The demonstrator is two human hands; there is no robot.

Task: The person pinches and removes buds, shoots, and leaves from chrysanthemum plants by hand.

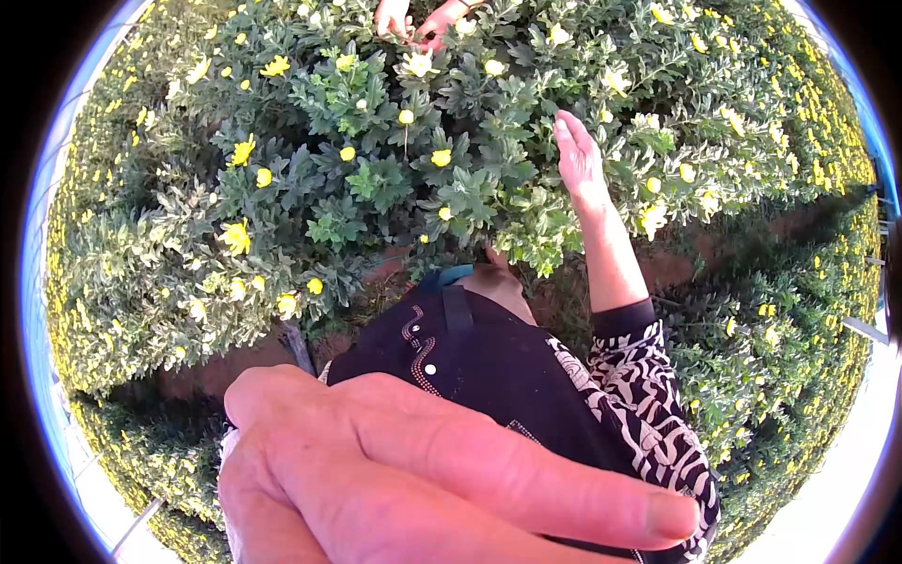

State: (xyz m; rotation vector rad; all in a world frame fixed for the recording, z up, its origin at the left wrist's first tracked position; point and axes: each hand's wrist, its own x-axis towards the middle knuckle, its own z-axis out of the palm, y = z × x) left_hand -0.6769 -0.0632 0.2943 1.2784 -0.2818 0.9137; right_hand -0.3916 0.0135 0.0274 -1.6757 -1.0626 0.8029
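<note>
Very close to the camera, my left hand (404,470) fills the lower part of the view. One finger of it stretches out to the right, and the other fingers are partly cut off by the bottom edge. Nothing shows in it. My right hand (581,167) reaches out over the leafy plants on the right, seen edge-on with its fingers straight and together. It appears to hold nothing. Nearby are green foliage (470,197) and a yellow flower (441,158). Whether the right hand touches the leaves I cannot tell.
Across the row, another person's hands (418,26) are among the plants at the top edge. Yellow blooms (236,238) and buds dot the dense bed. Strips of bare soil (211,368) run between rows. My dark apron (470,357) is below.
</note>
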